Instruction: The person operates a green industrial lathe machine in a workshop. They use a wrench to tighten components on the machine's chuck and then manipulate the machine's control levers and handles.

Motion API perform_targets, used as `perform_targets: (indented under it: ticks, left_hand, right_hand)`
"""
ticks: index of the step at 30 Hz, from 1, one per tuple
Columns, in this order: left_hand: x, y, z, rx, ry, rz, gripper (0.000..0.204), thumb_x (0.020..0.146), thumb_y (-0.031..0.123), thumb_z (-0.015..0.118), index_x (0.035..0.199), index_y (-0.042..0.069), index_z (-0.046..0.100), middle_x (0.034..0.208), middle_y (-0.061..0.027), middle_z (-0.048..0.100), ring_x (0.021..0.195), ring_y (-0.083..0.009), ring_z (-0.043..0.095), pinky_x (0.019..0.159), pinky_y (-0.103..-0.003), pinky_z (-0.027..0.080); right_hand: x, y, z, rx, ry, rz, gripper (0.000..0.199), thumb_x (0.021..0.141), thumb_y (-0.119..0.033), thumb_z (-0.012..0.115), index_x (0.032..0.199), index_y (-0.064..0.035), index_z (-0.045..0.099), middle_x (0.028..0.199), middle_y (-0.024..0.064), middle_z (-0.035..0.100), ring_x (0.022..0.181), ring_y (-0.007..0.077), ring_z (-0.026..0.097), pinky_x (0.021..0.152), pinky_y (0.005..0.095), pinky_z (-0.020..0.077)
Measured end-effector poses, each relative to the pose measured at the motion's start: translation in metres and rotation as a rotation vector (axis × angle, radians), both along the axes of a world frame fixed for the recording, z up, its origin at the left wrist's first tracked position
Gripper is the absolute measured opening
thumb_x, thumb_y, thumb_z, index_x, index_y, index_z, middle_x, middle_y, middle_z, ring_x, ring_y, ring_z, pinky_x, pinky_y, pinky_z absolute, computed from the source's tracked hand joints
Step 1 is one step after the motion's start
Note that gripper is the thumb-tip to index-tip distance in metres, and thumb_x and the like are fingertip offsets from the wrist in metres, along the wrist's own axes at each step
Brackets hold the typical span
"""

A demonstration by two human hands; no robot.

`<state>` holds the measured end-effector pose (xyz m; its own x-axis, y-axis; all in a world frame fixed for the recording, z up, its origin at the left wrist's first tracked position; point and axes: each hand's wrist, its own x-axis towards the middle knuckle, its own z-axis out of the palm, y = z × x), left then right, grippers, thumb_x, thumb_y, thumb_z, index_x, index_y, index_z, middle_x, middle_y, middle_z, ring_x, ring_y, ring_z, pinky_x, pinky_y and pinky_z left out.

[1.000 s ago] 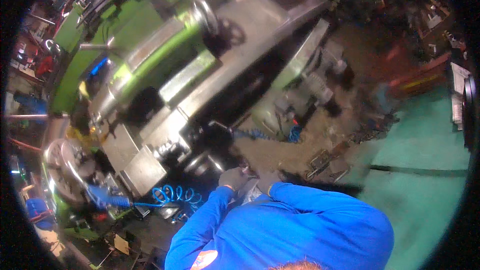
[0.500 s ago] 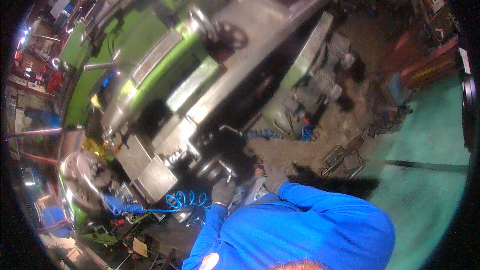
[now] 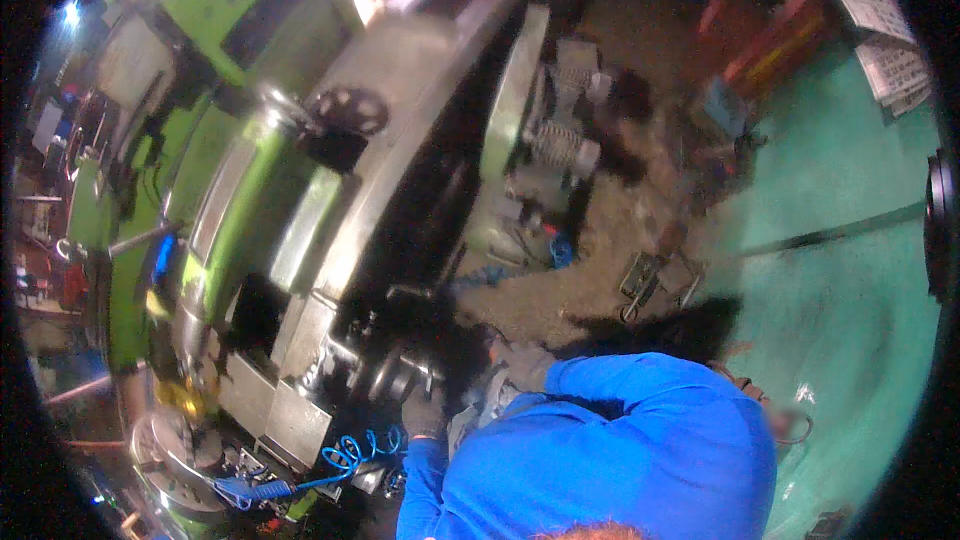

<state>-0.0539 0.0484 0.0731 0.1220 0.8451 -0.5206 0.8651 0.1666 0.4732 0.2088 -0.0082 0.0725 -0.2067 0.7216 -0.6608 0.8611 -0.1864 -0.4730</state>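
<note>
The gloved left hand (image 3: 424,412) is at the small metal handle (image 3: 427,372) on the front of the green machine (image 3: 240,200), its fingertips at or just below it; the dark glove blends into the shadow there, so whether the fingers grasp the handle or only rest against it, I cannot tell. The handle's bright bar slants from upper left to lower right, just right of a round metal collar (image 3: 392,378) whose far side is lost in darkness. The gloved right hand (image 3: 525,367) lies near the lap, apart from the handle, pointing to the upper left; its fingers are too blurred and dark to show whether they are clenched, released or holding something. Grey clothing (image 3: 492,395) between the hands is partly covered by the blue top (image 3: 620,450), which also hides most of the right forearm. The machine's long metal bed (image 3: 345,230) runs from lower left to upper right, its upper end smeared. Below the collar, a coiled blue hose (image 3: 350,455) passes partly out of sight near the left sleeve.
</note>
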Motion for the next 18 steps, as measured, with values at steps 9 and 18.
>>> perform_targets:
  ticks: [9, 18]
  left_hand:
    - [0.021, 0.008, 0.029, -0.083, -0.033, -0.086, 0.046, 0.089, 0.042, 0.064, 0.106, -0.001, 0.069, 0.093, -0.0288, 0.068, 0.089, -0.0466, 0.066, 0.08, -0.05, 0.051]
    - [0.088, 0.015, 0.023, -0.288, -0.886, 0.126, 0.04, 0.095, 0.037, 0.063, 0.109, 0.0, 0.069, 0.09, -0.0118, 0.069, 0.079, -0.0215, 0.068, 0.065, -0.036, 0.054]
  right_hand:
    - [0.028, -0.04, 0.043, 0.193, 0.186, -0.268, 0.05, 0.085, -0.03, 0.066, 0.133, -0.0158, 0.059, 0.142, 0.018, 0.051, 0.12, 0.0393, 0.056, 0.103, 0.0517, 0.0458]
    - [0.028, -0.021, 0.158, 1.239, -0.035, -0.106, 0.032, 0.08, -0.024, 0.074, 0.108, -0.0085, 0.076, 0.141, 0.0221, 0.053, 0.128, 0.0395, 0.052, 0.108, 0.0465, 0.0434]
